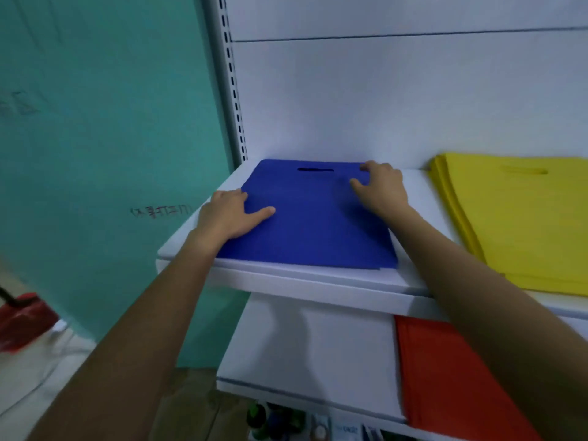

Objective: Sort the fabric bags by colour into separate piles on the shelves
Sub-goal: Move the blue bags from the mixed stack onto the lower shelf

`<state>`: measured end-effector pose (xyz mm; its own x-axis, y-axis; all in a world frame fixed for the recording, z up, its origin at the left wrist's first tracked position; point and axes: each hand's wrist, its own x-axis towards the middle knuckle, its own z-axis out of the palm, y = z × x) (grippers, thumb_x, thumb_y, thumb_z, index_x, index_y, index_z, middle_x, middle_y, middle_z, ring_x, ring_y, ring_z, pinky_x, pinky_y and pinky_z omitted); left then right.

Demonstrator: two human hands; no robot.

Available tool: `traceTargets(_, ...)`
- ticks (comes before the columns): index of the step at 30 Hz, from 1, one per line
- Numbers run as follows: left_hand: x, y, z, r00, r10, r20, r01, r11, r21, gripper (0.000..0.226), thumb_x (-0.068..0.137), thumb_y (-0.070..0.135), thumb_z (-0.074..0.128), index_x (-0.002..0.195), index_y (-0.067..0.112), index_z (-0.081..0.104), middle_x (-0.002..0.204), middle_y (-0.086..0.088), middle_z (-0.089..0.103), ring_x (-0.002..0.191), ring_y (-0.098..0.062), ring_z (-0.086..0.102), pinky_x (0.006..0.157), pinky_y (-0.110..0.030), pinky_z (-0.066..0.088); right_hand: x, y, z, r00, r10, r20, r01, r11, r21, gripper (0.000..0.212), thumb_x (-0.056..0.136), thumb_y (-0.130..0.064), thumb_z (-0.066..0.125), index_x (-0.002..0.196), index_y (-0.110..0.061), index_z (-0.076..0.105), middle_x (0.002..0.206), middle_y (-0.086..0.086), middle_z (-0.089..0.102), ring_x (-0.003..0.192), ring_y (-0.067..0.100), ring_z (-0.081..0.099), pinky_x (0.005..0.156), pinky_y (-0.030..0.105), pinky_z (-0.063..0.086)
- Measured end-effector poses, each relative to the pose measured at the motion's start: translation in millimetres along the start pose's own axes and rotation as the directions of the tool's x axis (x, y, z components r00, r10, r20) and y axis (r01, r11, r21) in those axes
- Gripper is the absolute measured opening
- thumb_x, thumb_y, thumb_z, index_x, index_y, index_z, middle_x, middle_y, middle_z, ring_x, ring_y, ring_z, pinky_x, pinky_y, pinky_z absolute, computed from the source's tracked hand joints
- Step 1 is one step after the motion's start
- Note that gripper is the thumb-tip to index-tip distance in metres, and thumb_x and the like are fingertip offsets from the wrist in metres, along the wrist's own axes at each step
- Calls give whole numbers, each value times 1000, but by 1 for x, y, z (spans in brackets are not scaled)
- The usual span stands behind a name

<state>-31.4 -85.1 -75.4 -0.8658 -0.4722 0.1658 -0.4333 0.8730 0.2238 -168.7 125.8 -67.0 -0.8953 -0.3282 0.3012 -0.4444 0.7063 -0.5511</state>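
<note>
Left forearm [143, 329] and right forearm [477, 281] reach up from the bottom of the frame to the upper shelf [318, 291], where a person squares off a pile of blue bags [311, 230] at the shelf's left end, close against the back panel. Left hand [229, 214] lies flat along the pile's left edge, fingers straight and thumb stretched across the cloth; right hand [380, 187] presses the far right corner, fingers spread and lightly bent. Neither hand grips the fabric. The top bag's handle slot [315, 169] lies toward the back panel. Yellow bags [515, 224] sit in their own pile toward the right end of the same shelf, apart from the blue; orange bags [451, 370] lie on the lower shelf [311, 351] beneath, at its right side. The step in hand appears to be settling a blue bag on its pile. Done well, it likely calls for light, even pressure, nudging the edges inward until they line up with the layers below, where a sliver shows at the near right corner, then lifting straight off so the thin cloth does not drag toward the front edge.
</note>
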Motion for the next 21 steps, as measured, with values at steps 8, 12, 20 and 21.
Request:
traceTargets(8,2,-2,8,997,50,60,-53,998,42,74,88,65,29,139,12,35,148,-4,31,132,-30,29,105,-44,31,-13,6,6,989,145,27,-139,979,-151,45,92,-40,50,127,-11,49,126,16,51,120,33,37,93,37,35)
traceTargets(12,0,0,8,996,37,86,-41,998,42,73,90,63,26,146,16,23,154,-4,17,138,-29,18,112,-45,21,-16,7,8,992,128,-2,-127,979,-158,45,92,-40,50,127,-12,51,126,14,54,121,31,39,92,36,38)
traceTargets(20,2,-1,12,994,89,63,-90,996,16,58,95,55,25,145,26,25,154,-4,18,140,-25,14,114,-44,15,-15,10,6,989,39,-145,-20,991,132,46,89,-10,56,134,-13,45,134,10,46,116,24,49,95,26,36)
traceTargets(21,3,-2,13,993,104,50,-104,994,10,56,95,53,26,145,26,26,153,-4,21,139,-25,16,114,-44,15,-14,10,5,988,54,-144,-28,983,179,47,89,-9,56,134,-14,44,133,10,46,114,24,50,93,24,36)
